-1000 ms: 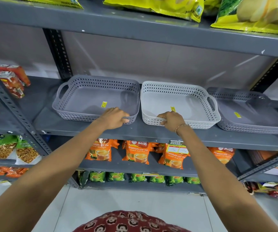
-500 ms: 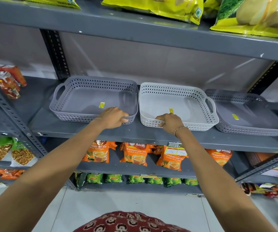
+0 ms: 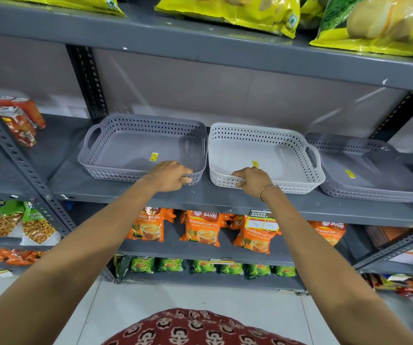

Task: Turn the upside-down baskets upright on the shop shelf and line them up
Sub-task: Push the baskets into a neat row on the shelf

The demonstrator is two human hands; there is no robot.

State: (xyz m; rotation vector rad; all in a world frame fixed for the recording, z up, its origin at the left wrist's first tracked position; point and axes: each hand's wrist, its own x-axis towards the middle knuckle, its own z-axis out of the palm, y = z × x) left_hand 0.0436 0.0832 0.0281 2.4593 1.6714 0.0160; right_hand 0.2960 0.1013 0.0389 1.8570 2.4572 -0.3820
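Note:
Three shallow perforated baskets stand upright in a row on the grey shelf (image 3: 225, 197). The grey left basket (image 3: 130, 145) and the white middle basket (image 3: 275, 150) sit side by side, nearly touching. My left hand (image 3: 170, 176) grips the front rim of the grey left basket near its right corner. Over the front rim of the white middle basket my right hand (image 3: 251, 181) is closed. The grey right basket (image 3: 374, 168) stands further right, slightly apart and partly cut off by the frame edge. Each basket has a yellow sticker inside.
Yellow snack bags (image 3: 237, 11) lie on the shelf above. Orange tea packets (image 3: 200, 230) and green packets (image 3: 200, 266) fill the lower shelves. Red cartons (image 3: 18, 120) stand at the left. Slotted uprights (image 3: 88, 80) flank the bay.
Both hands stay on the front rims of their baskets. The view has shifted slightly; the baskets hardly move.

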